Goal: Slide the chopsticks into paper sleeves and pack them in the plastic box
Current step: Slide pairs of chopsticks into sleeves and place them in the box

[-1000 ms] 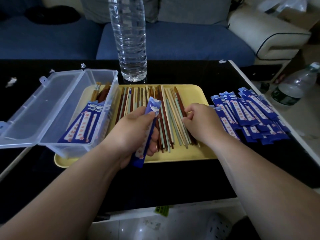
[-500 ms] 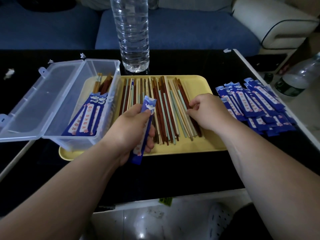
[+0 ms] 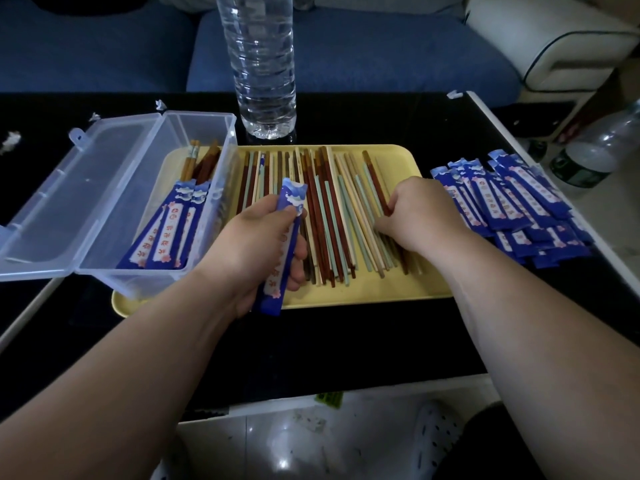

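Gripping a blue sleeve (image 3: pixel 274 289) at frame centre, left hand (image 3: pixel 254 245) fingers curled | right hand (image 3: pixel 420 216) fingers pinching chopsticks (image 3: pixel 329 220) on the yellow tray (image 3: pixel 398 289)

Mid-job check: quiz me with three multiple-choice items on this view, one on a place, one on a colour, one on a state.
1. Where is the pile of sleeves?
A. left of the tray
B. right of the tray
C. on the tray

2. What colour is the tray?
A. yellow
B. red
C. white

3. The left hand is:
A. flat and empty
B. holding a blue sleeve
C. curled into an empty fist

Answers:
1 B: the pile lies past the tray's right edge.
2 A: the bare rim shows yellow.
3 B: the fingers curl round the sleeve, above the chopsticks.
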